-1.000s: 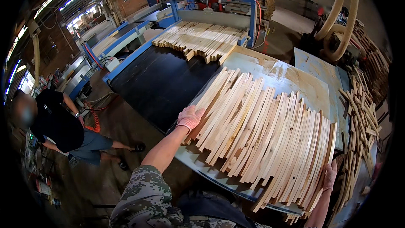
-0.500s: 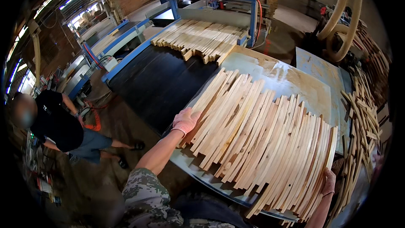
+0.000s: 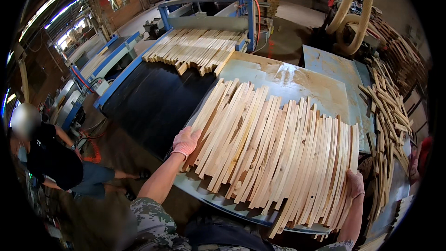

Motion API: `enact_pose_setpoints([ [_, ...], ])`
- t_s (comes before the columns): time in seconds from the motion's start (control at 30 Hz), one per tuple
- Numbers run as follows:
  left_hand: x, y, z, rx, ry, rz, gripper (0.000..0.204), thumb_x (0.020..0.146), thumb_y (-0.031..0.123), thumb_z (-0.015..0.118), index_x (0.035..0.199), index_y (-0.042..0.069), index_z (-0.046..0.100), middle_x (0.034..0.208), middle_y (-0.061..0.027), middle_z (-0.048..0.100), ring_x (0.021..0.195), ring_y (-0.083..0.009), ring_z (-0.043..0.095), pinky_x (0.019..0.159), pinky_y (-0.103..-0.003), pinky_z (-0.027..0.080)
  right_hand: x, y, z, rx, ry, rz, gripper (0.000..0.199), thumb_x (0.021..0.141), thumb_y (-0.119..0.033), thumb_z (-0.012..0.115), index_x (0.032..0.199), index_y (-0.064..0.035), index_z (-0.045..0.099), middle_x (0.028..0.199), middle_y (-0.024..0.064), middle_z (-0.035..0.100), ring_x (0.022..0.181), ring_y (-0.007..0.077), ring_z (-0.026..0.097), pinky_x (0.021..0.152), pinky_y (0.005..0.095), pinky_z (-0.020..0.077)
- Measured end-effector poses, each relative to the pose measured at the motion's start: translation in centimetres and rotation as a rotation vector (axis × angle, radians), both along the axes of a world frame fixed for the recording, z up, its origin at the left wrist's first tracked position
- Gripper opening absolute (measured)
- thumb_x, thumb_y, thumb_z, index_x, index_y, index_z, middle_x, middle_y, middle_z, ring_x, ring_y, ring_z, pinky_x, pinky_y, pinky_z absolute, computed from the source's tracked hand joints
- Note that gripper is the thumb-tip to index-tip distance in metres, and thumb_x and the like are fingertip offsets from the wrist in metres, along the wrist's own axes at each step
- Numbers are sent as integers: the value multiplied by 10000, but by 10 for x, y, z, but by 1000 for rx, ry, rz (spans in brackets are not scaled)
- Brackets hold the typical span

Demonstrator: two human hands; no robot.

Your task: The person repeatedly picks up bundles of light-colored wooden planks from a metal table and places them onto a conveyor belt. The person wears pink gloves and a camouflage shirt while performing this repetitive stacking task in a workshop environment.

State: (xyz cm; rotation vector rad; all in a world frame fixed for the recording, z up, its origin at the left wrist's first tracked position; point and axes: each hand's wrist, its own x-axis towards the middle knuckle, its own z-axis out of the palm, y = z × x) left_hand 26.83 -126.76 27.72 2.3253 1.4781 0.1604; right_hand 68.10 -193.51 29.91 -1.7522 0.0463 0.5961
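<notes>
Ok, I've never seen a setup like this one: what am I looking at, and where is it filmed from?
There's no machine grasping here, just a person's own gloved hands. A fisheye camera on their head looks down, so straight edges bend. On the pale table lies a broad row of wooden strips. The left hand is against the row's left side, the right hand against its right. Beyond, a black surface leads to more strips near a blue frame. Another person stands at left.

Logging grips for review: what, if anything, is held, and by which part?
The left hand touches the left edge of the row of wooden strips, the right hand its right edge; whether either closes around a strip cannot be told.
</notes>
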Motion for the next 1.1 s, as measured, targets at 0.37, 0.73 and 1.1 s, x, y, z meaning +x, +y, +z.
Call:
enact_pose_setpoints([
  [0.37,-2,9,-11,-6,11,-8,796,1031,656,528,1517,27,560,1523,-247,588,1403,-398,569,1187,-462,448,4,0,-9,-161,-87,-36,423,1027,-296,717,1292,33,692,1209,128,756,1035,237,728,911,393,573],
  [0.73,-2,9,-15,-20,-18,-6,796,1047,631,521,1537,4,537,1563,-239,557,1454,-378,524,1226,-438,402,5,-4,-22,-251,-262,-2,643,1048,-504,643,1291,90,694,1137,150,764,1036,220,691,932,375,529],
  [1.1,-2,10,-16,22,-55,-29,769,1044,618,538,1493,-5,563,1510,-259,593,1413,-396,557,1195,-458,434,9,-3,-24,-294,-171,-61,618,1038,-456,670,1349,78,671,1232,168,749,1105,256,697,974,386,532],
])
